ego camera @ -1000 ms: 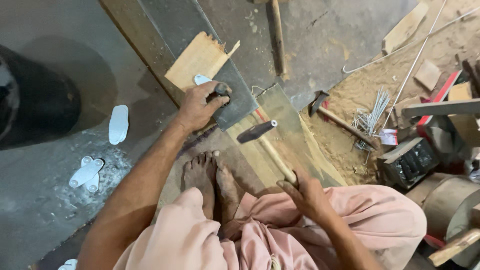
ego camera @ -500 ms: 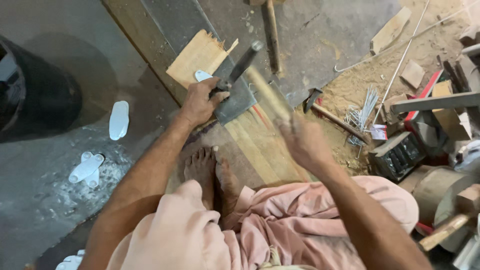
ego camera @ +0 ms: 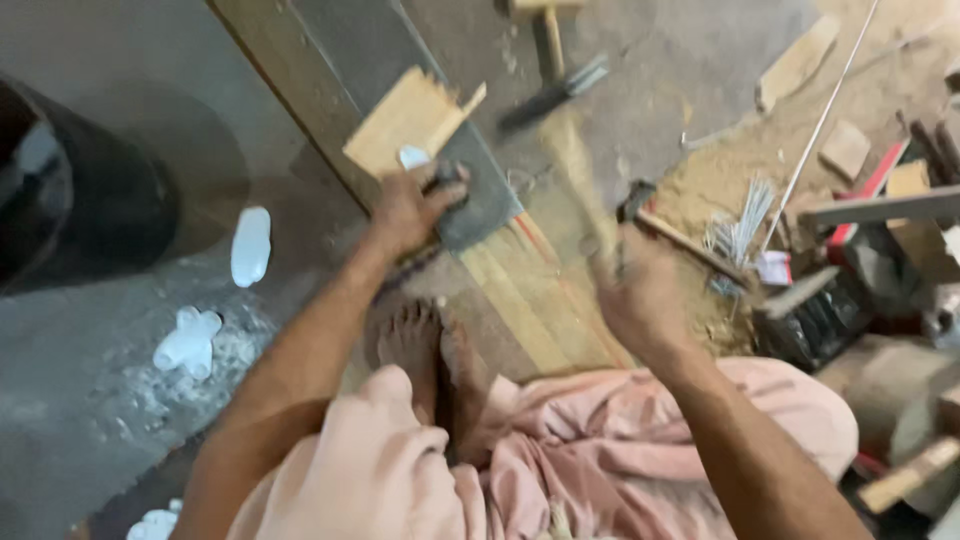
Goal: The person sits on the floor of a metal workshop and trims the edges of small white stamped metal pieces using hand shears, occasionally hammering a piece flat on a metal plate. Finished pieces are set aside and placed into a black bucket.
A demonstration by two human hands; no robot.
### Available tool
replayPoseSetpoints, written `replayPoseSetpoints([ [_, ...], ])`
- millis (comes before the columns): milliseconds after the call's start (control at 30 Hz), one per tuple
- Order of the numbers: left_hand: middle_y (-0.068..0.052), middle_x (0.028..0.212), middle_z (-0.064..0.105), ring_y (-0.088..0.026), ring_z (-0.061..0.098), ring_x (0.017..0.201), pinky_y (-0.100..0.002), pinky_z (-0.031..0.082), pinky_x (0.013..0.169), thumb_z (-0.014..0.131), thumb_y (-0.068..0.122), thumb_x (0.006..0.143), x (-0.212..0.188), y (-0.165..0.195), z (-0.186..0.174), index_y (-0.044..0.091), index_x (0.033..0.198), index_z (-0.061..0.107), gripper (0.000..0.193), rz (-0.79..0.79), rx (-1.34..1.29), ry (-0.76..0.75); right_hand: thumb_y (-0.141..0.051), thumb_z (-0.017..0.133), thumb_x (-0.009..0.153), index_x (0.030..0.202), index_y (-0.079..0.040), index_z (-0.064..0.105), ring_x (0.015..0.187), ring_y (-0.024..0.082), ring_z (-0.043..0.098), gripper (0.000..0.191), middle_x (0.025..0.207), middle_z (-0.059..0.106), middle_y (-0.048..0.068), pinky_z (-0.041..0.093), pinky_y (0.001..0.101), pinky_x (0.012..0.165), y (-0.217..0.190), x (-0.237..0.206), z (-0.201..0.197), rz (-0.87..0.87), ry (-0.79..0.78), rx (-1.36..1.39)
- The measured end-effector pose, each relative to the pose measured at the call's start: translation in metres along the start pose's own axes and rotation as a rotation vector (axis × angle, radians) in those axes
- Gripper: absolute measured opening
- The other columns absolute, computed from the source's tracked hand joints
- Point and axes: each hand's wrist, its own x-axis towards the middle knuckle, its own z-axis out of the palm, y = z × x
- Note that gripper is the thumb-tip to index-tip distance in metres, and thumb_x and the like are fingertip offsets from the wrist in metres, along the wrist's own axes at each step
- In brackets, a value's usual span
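Observation:
My left hand [ego camera: 410,205] presses down on a long wooden board [ego camera: 520,290] with a grey laminate face, its fingers closed around a small dark object that I cannot make out. My right hand [ego camera: 635,290] grips the wooden handle of a hammer [ego camera: 555,95], raised and blurred, with the metal head above and to the right of the left hand. A light plywood offcut [ego camera: 405,120] lies on the board just beyond the left hand. My bare feet [ego camera: 430,350] rest on the board near my knees.
A black drum [ego camera: 70,190] stands at the left. White plastic scraps [ego camera: 250,245] lie on the grey floor. Another hammer [ego camera: 665,225], a bundle of thin wires [ego camera: 745,225], wood blocks and tools sit in sawdust on the right.
The right hand has swung the hammer up from near my lap, then farther right of the left hand. The left hand has stayed on the board.

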Motion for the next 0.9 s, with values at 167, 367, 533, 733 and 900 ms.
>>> replayPoseSetpoints([
  [167,-0.015,0.101,0.076,-0.025,0.071,0.093,-0.037,0.056,0.083,0.075,0.015,0.093,-0.005,-0.003,0.000,0.004,0.113,0.071,0.023,0.019,0.048,-0.011,-0.022,0.050,0.110,0.101,0.003,0.053,0.055,0.035,0.041,0.027,0.069,0.047,0.025,0.035,0.0455,0.051,-0.011,-0.019,-0.007,0.015,0.331,0.880],
  [367,-0.013,0.102,0.076,-0.020,0.072,0.094,-0.035,0.056,0.083,0.074,0.017,0.095,-0.007,0.001,0.005,0.004,0.113,0.071,0.023,0.130,0.040,0.024,-0.032,0.062,0.103,0.094,-0.002,0.056,0.061,0.042,0.061,0.032,0.068,0.058,0.019,0.041,0.0481,0.059,-0.017,0.010,0.003,-0.002,-0.198,-0.113],
  [533,-0.012,0.094,0.076,-0.026,0.073,0.087,-0.035,0.056,0.077,0.075,0.018,0.094,-0.002,0.004,0.000,0.006,0.110,0.072,0.020,-0.061,-0.016,0.024,-0.021,0.060,0.106,0.082,-0.003,0.050,0.058,0.025,0.045,0.032,0.067,0.048,0.010,0.037,0.0405,0.057,0.009,-0.013,-0.021,0.087,0.052,0.895],
  [733,-0.017,0.106,0.075,-0.029,0.073,0.099,-0.036,0.056,0.084,0.074,0.014,0.094,-0.010,0.004,0.004,0.003,0.115,0.072,0.023,0.242,0.170,-0.001,-0.024,0.058,0.101,0.089,-0.007,0.052,0.056,0.024,0.049,0.022,0.068,0.056,0.011,0.035,0.0388,0.053,-0.011,0.009,0.015,-0.172,-0.047,-0.011],
  [900,-0.014,0.096,0.077,-0.025,0.074,0.090,-0.036,0.057,0.081,0.074,0.017,0.092,-0.004,0.002,0.003,0.006,0.110,0.074,0.021,-0.124,-0.007,0.017,-0.022,0.062,0.105,0.102,-0.002,0.061,0.052,0.022,0.046,0.021,0.068,0.054,0.013,0.038,0.0322,0.049,-0.018,-0.005,-0.024,-0.020,0.142,0.462],
])
